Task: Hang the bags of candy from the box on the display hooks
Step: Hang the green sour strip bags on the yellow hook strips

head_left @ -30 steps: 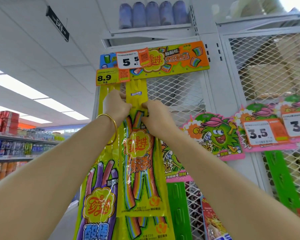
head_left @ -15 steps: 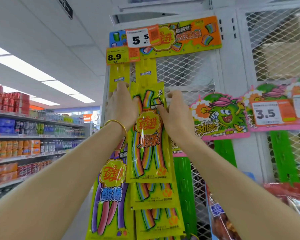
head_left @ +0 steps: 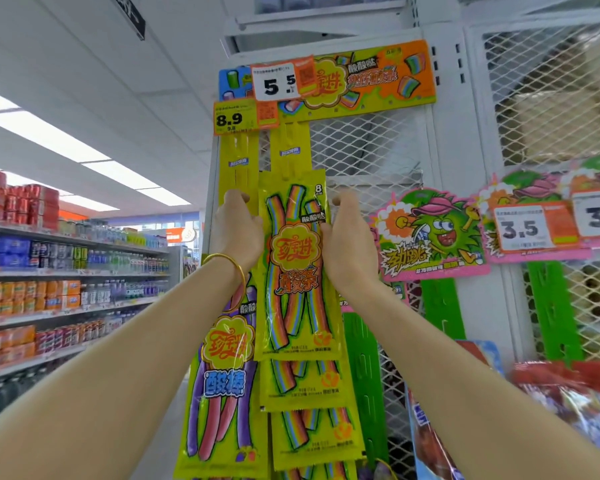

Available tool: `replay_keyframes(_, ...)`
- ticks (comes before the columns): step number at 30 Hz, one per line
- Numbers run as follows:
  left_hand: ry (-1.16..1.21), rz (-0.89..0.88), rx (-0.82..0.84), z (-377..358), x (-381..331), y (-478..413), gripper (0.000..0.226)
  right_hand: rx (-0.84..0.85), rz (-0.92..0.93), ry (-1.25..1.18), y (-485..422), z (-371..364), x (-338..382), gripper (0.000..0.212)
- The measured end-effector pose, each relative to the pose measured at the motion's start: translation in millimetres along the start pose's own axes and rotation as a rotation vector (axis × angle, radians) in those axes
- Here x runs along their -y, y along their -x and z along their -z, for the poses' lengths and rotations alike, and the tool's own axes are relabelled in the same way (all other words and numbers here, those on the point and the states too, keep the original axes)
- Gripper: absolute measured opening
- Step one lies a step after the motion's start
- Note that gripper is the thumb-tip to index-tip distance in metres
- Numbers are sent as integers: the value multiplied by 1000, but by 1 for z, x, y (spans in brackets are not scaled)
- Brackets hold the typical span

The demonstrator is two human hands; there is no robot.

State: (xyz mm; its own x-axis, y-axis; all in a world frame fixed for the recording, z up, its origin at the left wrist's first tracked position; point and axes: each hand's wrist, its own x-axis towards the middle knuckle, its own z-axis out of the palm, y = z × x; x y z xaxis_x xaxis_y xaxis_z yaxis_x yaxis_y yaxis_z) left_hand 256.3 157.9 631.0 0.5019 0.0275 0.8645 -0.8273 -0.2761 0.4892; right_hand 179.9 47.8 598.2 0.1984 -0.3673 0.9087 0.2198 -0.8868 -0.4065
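A yellow candy bag [head_left: 297, 271] with rainbow strips hangs flat against the yellow display strip [head_left: 289, 147] under the 5.5 price tag [head_left: 274, 83]. My left hand [head_left: 236, 230] touches its left edge with loosely curled fingers and wears a gold bangle. My right hand [head_left: 347, 244] presses its thumb on the right edge, level with the bag's upper half. More rainbow bags [head_left: 305, 386] hang below it. A purple-and-pink candy bag [head_left: 222, 393] hangs on the left strip [head_left: 239, 161]. The box is out of view.
White mesh panels [head_left: 364, 150] back the display. Green strips [head_left: 364, 375] and cartoon headers with a 3.5 tag [head_left: 523, 228] hang to the right. Drink shelves [head_left: 49, 271] line the aisle on the left. Red-topped bags [head_left: 568, 393] sit at the lower right.
Both hands lifted the rainbow bag up the strip to just under the blue label. Since then the bag has stayed put while my fingers slid down from its top corners to its sides.
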Motion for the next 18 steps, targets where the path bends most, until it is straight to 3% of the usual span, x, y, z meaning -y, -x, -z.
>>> replay_keyframes(4, -11, -38, 0, 5, -1, 20, 39, -25, 67, 186, 13, 9, -1, 31)
replay_keyframes(8, -248, -218, 22, 1, 8, 62, 43, -18, 132, 180, 38, 18, -6, 37)
replay_keyframes(18, -403, -301, 239, -2, 46, 165, 59, 255, -78, 110, 135, 44, -38, 27)
